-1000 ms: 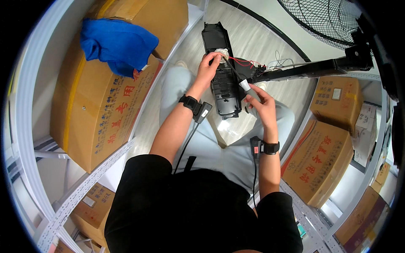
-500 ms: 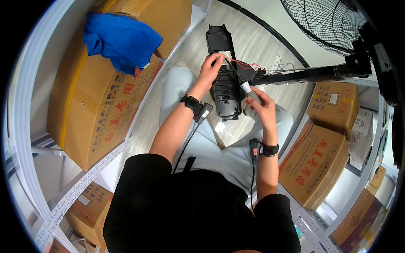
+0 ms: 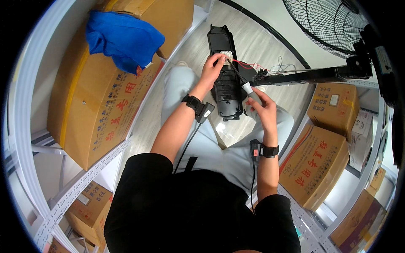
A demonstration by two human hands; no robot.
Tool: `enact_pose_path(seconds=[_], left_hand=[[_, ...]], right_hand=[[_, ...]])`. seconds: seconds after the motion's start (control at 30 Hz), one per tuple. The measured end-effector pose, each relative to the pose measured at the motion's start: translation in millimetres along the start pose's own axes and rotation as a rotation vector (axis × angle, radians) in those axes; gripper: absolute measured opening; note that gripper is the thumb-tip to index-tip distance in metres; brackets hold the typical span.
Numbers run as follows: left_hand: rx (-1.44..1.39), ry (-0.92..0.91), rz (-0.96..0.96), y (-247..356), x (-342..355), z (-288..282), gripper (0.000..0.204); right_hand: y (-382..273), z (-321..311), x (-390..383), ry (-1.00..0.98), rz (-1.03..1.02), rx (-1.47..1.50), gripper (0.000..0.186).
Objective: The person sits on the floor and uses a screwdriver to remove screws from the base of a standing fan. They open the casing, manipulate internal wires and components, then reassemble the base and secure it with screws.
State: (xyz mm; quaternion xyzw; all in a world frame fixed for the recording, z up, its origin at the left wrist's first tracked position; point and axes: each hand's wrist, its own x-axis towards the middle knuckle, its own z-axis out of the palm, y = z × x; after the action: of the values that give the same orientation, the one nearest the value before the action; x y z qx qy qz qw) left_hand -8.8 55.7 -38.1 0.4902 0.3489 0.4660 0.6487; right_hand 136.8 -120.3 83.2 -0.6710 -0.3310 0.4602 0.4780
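Note:
A long black plastic housing (image 3: 228,101) lies between my legs, with a pale round component (image 3: 227,57) on it and thin red wires (image 3: 249,65) running rightward. My left hand (image 3: 210,69) has its fingertips closed at that component, beside the shaft tip; what they pinch is hidden. My right hand (image 3: 263,104) grips the grey handle of a screwdriver (image 3: 253,94), whose white collar and dark shaft angle up to the component. A black pole (image 3: 303,77) with cables at its left end lies just right of the housing.
A black fan cage (image 3: 320,25) is at top right. Cardboard boxes on metal shelving flank me: a large left box (image 3: 93,105) with a blue cloth (image 3: 122,40) on top, and right boxes (image 3: 312,164). The pale floor (image 3: 261,42) shows beyond the housing.
The housing, both hands and the screwdriver sit slightly farther right in the view than a second ago, as do parts of the surroundings. The grips look the same.

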Motion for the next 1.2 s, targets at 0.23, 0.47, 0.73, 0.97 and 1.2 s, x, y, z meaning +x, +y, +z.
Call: enact_pose_path(seconds=[0.23,0.47,0.73,0.97,1.2], left_hand=[[-0.006,-0.016,-0.011,-1.6,-0.4,-0.2,0.019],[0.115,-0.026,-0.006,3.8,-2.0,-1.1,0.021],[0.115,-0.089,-0.019,0.8,-1.5,-1.5,0.022],[-0.120,-0.062,-0.167,-0.8,-0.6,3.7,0.021],[0.121,-0.103,0.066,16.5,-6.2,3.7,0.025]], right_hand=[[2.0,-1.5,1.7,-0.015,0.010,0.005,0.040],[-7.5,-1.0,-3.0,0.107,-0.309,-0.504,0.040],[-11.1,-11.0,-6.4,0.195,-0.345,-0.507,0.041],[-9.3,-9.9,-8.9,0.298,-0.250,-0.235,0.029],[-56.8,-1.6,-26.6,0.312,-0.350,-0.390,0.026]])
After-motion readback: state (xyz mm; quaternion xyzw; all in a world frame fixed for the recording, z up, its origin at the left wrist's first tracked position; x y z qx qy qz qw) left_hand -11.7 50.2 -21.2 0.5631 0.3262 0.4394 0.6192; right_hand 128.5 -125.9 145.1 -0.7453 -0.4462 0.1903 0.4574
